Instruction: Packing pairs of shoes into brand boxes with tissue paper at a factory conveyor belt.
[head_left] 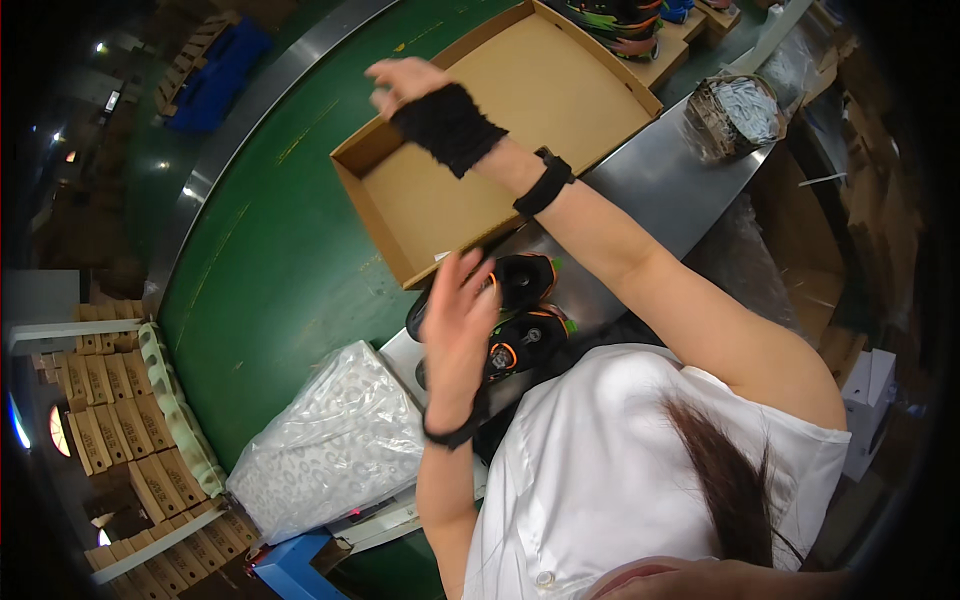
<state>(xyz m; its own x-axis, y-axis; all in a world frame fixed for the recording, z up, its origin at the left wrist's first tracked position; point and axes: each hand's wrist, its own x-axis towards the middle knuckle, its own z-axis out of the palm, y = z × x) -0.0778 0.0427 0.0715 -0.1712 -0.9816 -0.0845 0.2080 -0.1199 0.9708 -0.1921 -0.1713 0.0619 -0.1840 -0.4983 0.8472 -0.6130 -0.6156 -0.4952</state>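
Note:
An open, shallow cardboard box [545,75] lies tilted across the green belt and the metal edge of the bench, its inside bare brown. My right hand [405,85], in a black knit wrist cover, reaches over the box's left side with fingers apart and nothing visible in them. Nearer to me, my left hand [460,325] is raised beside a pair of dark shoes, slightly blurred, fingers spread. The shoes, an upper one [525,280] and a lower one [535,335], have orange and green trim. My left hand hides part of them; I cannot tell whether it touches them.
A plastic-wrapped stack of patterned paper [335,450] lies at the lower left. Stacked shoeboxes [120,425] stand on a rack beyond it. A basket of small white packets [748,110] sits on the metal bench [680,185] at right. More shoes [620,25] are at the top.

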